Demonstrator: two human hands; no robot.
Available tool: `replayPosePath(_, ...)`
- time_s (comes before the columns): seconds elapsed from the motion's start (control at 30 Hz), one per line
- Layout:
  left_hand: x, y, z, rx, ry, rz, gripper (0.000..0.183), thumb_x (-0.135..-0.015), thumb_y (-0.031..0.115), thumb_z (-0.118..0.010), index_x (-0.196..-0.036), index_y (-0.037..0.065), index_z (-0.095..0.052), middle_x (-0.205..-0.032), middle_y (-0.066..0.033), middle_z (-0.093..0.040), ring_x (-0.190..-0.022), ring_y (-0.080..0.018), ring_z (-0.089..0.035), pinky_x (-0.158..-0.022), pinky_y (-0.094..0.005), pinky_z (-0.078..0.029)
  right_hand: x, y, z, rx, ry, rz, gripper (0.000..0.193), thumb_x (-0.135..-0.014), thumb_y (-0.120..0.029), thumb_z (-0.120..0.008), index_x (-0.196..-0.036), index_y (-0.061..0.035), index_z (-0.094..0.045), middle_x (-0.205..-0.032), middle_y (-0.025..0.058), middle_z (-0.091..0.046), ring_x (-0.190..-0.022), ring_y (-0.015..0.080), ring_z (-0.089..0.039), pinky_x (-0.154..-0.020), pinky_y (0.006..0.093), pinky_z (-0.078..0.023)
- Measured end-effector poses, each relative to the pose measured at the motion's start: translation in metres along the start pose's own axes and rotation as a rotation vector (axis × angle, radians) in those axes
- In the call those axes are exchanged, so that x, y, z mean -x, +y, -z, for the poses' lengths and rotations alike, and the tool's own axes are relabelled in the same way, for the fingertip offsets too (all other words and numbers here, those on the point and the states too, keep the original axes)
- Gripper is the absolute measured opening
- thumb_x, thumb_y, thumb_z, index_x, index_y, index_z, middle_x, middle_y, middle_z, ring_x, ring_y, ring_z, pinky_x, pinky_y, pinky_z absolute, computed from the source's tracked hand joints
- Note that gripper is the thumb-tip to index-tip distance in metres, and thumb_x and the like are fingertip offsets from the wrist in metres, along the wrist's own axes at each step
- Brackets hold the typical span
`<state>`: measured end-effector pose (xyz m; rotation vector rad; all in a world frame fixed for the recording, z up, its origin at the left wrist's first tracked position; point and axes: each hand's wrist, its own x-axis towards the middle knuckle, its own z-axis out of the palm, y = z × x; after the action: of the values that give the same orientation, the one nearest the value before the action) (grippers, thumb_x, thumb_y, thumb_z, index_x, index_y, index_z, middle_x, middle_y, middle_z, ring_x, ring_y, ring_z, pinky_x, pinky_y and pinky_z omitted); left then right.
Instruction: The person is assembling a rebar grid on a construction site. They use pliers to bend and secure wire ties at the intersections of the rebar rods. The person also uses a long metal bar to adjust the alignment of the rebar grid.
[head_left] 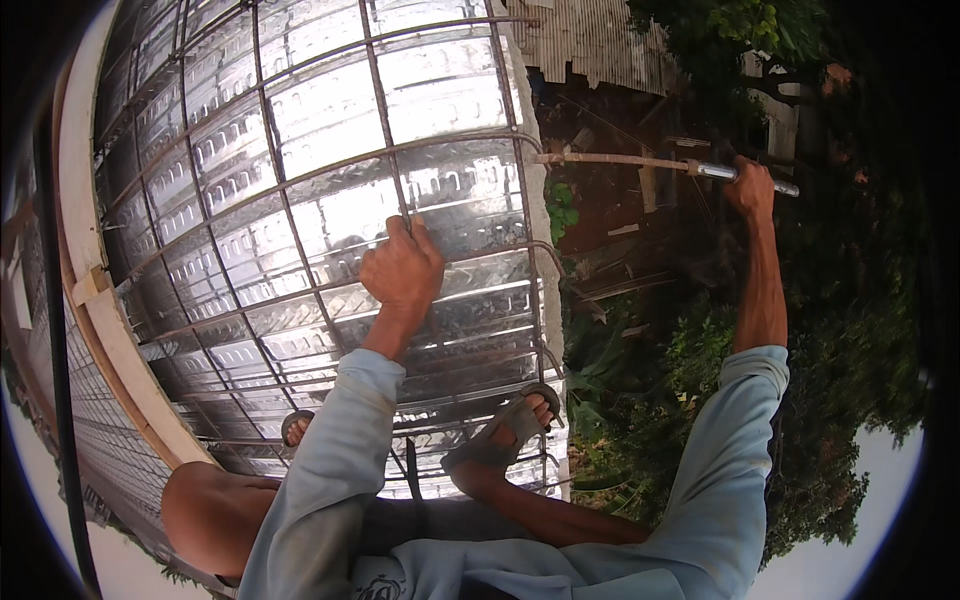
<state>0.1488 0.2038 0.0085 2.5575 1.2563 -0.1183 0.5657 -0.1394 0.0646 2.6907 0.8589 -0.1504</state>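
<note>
Over ribbed, shiny metal decking (pixel 440 100), left hand (pixel 402 268) clamped on rusty rebar grid (pixel 290 215); right hand (pixel 752 188) gripping silver pipe (pixel 740 174) tight.

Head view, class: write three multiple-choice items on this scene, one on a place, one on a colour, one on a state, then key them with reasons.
1. Where is the left hand?
A. on a bar of the rebar grid
B. on the wooden edge board
C. on a sandal

2. What colour are the sleeves?
A. red
B. pale blue-grey
C. black

3. How is the right hand?
A. open and free
B. flat on the decking
C. closed round the metal pipe

Key: 1 A, the fingers wrap a bar over the ribbed metal decking. 2 B, both forearms show it. 3 C, the fist encloses the pipe out past the slab edge.
</note>
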Motion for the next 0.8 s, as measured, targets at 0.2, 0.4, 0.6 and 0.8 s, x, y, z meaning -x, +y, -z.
replayPosePath(0.2, -0.001, 0.006, 0.004, 0.014, -0.041, 0.015, 0.03, -0.1, 0.035, -0.05, -0.095, 0.007, -0.06, -0.06, -0.0198, -0.065, -0.054, -0.0377, -0.064, -0.057, -0.0483, -0.047, 0.008, 0.01, 0.003, 0.033, 0.04, -0.018, 0.024, -0.076, -0.013, -0.062, -0.097, -0.0055, -0.07, -0.095, 0.0226, -0.071, -0.094, 0.0435, -0.067, -0.085, 0.0535, -0.052)
replayPosePath(0.4, 0.001, 0.007, 0.001, 0.022, -0.008, 0.026, 0.03, -0.101, 0.035, -0.05, -0.095, 0.007, -0.06, -0.06, -0.0195, -0.066, -0.057, -0.0382, -0.065, -0.058, -0.0492, -0.046, 0.035, 0.003, -0.003, 0.018, 0.046, -0.088, 0.023, -0.072, -0.013, -0.067, -0.093, -0.0032, -0.066, -0.096, 0.0234, -0.07, -0.095, 0.0451, -0.065, -0.082, 0.0549, -0.051)
replayPosePath(0.6, 0.002, 0.01, 0.002, 0.047, -0.008, 0.053, 0.03, -0.101, 0.035, -0.05, -0.097, 0.007, -0.06, -0.062, -0.0202, -0.066, -0.059, -0.0389, -0.066, -0.06, -0.0493, -0.047, 0.069, -0.009, 0.004, 0.001, 0.029, -0.173, 0.025, -0.071, -0.016, -0.07, -0.092, -0.0026, -0.065, -0.093, 0.0241, -0.07, -0.092, 0.0459, -0.065, -0.08, 0.0548, -0.051)
replayPosePath(0.8, 0.003, 0.008, 0.001, 0.034, 0.027, 0.015, 0.03, -0.101, 0.034, -0.05, -0.097, 0.006, -0.061, -0.06, -0.0213, -0.066, -0.057, -0.0395, -0.066, -0.06, -0.048, -0.049, 0.118, -0.02, -0.014, 0.02, 0.097, -0.246, 0.021, -0.071, -0.018, -0.069, -0.085, -0.0026, -0.063, -0.086, 0.0243, -0.068, -0.087, 0.0463, -0.065, -0.075, 0.0553, -0.051)
